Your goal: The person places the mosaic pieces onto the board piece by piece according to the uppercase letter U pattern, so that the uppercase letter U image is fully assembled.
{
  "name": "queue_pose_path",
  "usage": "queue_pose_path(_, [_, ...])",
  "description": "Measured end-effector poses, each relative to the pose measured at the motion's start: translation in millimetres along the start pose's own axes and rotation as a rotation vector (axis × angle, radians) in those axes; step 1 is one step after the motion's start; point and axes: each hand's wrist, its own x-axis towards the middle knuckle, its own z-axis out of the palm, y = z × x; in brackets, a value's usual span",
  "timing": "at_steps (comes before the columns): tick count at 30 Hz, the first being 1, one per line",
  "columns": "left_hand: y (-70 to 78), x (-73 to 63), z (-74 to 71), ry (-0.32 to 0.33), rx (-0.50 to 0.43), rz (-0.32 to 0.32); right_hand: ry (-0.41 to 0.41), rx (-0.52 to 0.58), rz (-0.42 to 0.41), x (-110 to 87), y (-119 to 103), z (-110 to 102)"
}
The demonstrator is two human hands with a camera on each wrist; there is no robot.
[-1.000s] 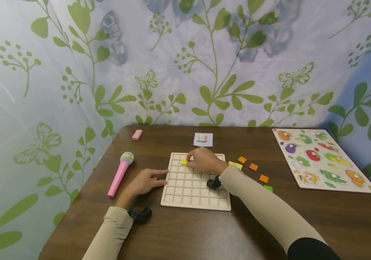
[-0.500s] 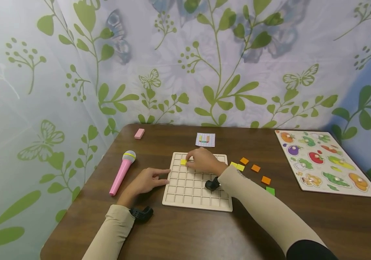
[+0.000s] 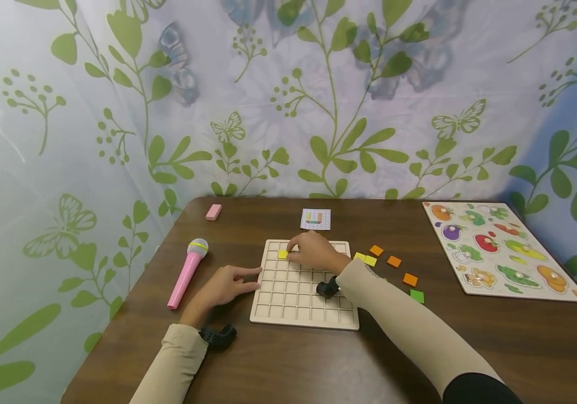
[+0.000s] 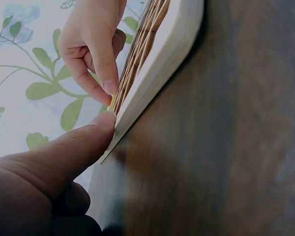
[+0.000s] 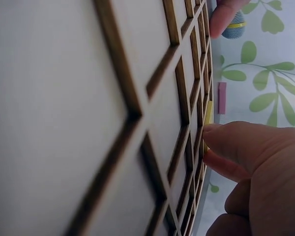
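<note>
A square wooden grid board (image 3: 288, 306) lies on the table in the head view. Near its far left corner, a yellow square tile (image 3: 282, 255) lies over a cell. My right hand (image 3: 311, 250) pinches that tile's right side between thumb and index finger; the right wrist view has the thumb (image 5: 236, 140) on the tile's edge. My left hand (image 3: 225, 286) rests by the board's left side, its extended thumb and index finger touching the rim. In the left wrist view, a finger (image 4: 73, 147) reaches the board's edge.
Loose yellow tiles (image 3: 370, 260), orange tiles (image 3: 394, 261) and a green tile (image 3: 417, 296) lie right of the board. A pattern card (image 3: 315, 219) sits behind it. Around them are a pink microphone (image 3: 186, 278), a pink block (image 3: 214, 212) and a vegetable puzzle board (image 3: 485, 227).
The yellow tile has shifted slightly left and now lies flatter over its cell, with the right hand's fingers at its right side. The left hand stays at the board's edge.
</note>
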Motion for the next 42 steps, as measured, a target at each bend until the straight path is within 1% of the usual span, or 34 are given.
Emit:
queue_pose_path(6, [0.5, -1.7, 0.8, 0.002, -0.001, 0.004, -0.003, -0.010, 0.011, 2.2, -0.5, 2.0])
queue_pose_path(11, [0.7, -2.1, 1.8, 0.002, -0.006, 0.012, -0.010, -0.054, 0.013, 0.1, -0.4, 1.2])
queue_pose_path(15, [0.6, -1.9, 2.3, 0.003, -0.012, 0.013, -0.029, -0.077, 0.029, -8.1, 0.8, -5.7])
queue_pose_path(20, [1.2, -2.2, 1.7, 0.013, -0.022, 0.015, -0.006, -0.061, 0.040, -23.4, 6.3, -22.2])
queue_pose_path(24, [0.3, -2.9, 2.2, 0.013, -0.018, 0.023, 0.036, -0.021, 0.041, -40.0, 14.5, -35.7])
queue_pose_path(30, [-3.0, -4.3, 3.6, 0.020, -0.005, 0.027, 0.165, 0.051, 0.051, -66.6, 25.1, -53.9])
queue_pose_path(34, [-4.3, -4.7, 4.2, 0.018, -0.013, 0.027, 0.230, 0.093, 0.069, -84.5, 26.9, -67.5])
queue_pose_path(39, [-2.2, -3.9, 3.0, 0.015, -0.018, 0.020, 0.287, 0.088, 0.100, -105.3, 29.9, -81.5])
queue_pose_path(42, [-0.7, -3.4, 2.1, 0.019, -0.017, 0.019, 0.303, 0.075, 0.125, -116.2, 32.7, -84.5])
